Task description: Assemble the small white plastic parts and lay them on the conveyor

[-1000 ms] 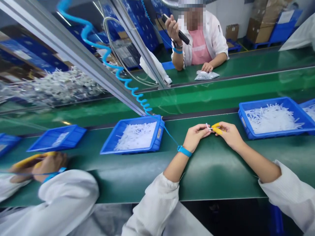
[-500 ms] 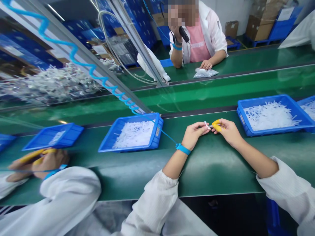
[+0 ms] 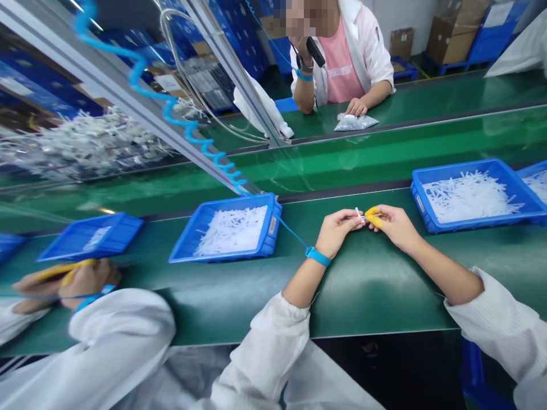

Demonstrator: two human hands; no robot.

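My left hand (image 3: pixel 339 229) pinches a small white plastic piece (image 3: pixel 358 214) over the green bench (image 3: pixel 367 290). A blue wrist strap (image 3: pixel 318 256) with a coiled blue cord sits on that wrist. My right hand (image 3: pixel 394 226) is closed round a small yellow-handled cutter (image 3: pixel 373 217), its tip touching the white piece. Both hands meet fingertip to fingertip just above the bench. A blue tray of white plastic pieces (image 3: pixel 470 193) stands to the right of my hands, and another blue tray (image 3: pixel 231 230) with the same pieces lies to the left.
A co-worker's sleeve (image 3: pixel 115 336) and hands with a yellow tool (image 3: pixel 64 279) are at the lower left, beside a third blue tray (image 3: pixel 92 236). Across the green belts a person in a white coat (image 3: pixel 342 57) sits with a clear bag (image 3: pixel 354 121). A slanted metal rail (image 3: pixel 141 108) crosses the upper left.
My hands stay together on the white piece with hardly any shift. The person opposite has lowered the black tool to the face. The view has drifted slightly.
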